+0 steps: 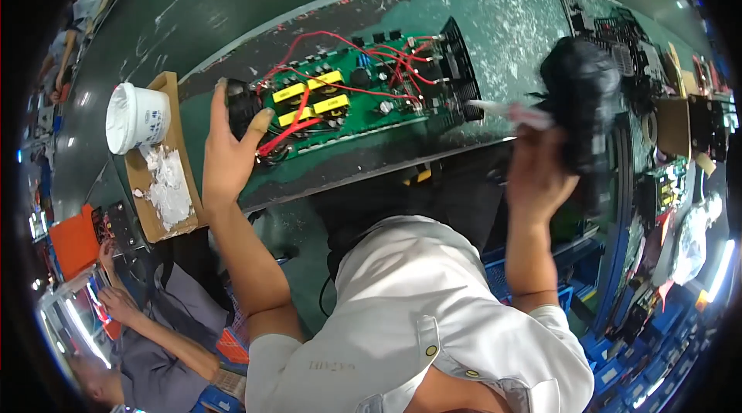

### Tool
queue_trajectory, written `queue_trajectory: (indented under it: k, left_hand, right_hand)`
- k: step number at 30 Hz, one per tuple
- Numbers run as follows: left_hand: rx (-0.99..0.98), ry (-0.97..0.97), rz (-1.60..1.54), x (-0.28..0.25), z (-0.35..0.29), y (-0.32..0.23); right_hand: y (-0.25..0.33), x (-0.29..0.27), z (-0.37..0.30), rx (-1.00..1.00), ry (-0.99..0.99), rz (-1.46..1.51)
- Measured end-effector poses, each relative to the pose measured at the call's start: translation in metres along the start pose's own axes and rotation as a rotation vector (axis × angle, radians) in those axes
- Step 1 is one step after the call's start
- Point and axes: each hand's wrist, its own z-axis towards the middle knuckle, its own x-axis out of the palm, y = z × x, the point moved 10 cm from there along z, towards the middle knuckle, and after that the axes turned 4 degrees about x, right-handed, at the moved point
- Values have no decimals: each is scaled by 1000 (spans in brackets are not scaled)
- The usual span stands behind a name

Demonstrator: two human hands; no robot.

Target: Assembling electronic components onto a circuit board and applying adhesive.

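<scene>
A long green circuit board point(371, 88) lies on the worktable, with yellow-labelled components, red wires and a black slotted end plate point(457, 65) on its right. My left hand point(232, 146) is closed around the black end part point(246, 108) at the board's left, thumb and forefinger on either side. Just beyond the right end plate, my right hand point(539, 169) grips a thin white stick-like tool point(502, 110) that points left toward the plate; motion blurs it. Close against that hand is a dark, blurred black object point(583, 96) whose kind I cannot make out.
At left, a white tub point(139, 118) stands by a cardboard tray point(185, 158) with white paste smeared in it. Black parts point(622, 38) lie at the table's far right. Another person point(166, 336) works at lower left. Blue bins point(618, 367) fill the lower right.
</scene>
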Motion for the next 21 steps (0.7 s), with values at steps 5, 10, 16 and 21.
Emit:
queue_trajectory:
  k: [5,10,16,21]
  left_hand:
    - [107,-23,77,-21,1,20]
    - [-43,29,243,-20,-1,-1]
    - [-37,-12,210,-10,4,1]
    - [-27,-56,164,-17,3,3]
  right_hand:
    - [69,14,146,33,366,250]
    - [25,50,186,-1,584,-411]
    - [7,-15,200,-453,102,-785]
    - [3,40,118,-394,312,-235]
